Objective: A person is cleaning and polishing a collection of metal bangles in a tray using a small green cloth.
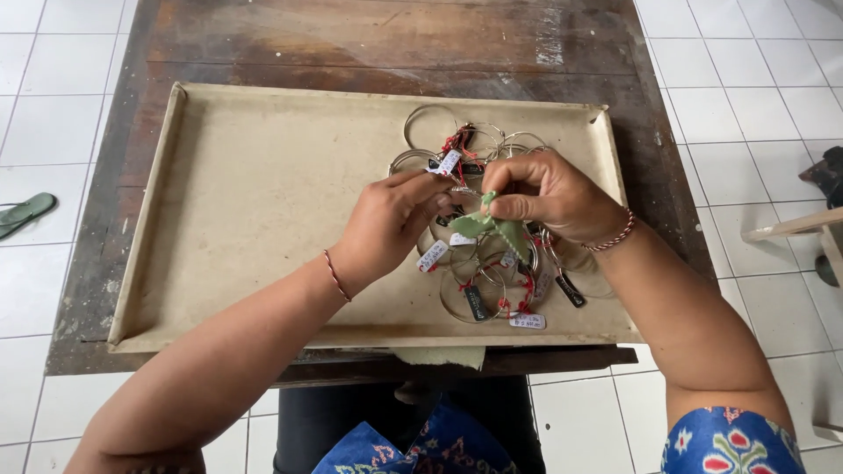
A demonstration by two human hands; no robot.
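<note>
A pile of thin silver bangles [479,290] with small white and black tags and red threads lies on the right half of a shallow beige tray [255,184]. My left hand [391,224] pinches one bangle above the pile. My right hand [549,193] pinches a small green cloth [492,226] and presses it against that bangle. The two hands meet over the middle of the pile and hide part of it. Each wrist wears a thin bracelet.
The tray rests on a dark, worn wooden table [386,44] standing on white floor tiles. A green sandal [25,212] lies on the floor at the left. A pale wooden stool edge [795,226] shows at the right. A beige cloth corner [443,356] hangs at the table's near edge.
</note>
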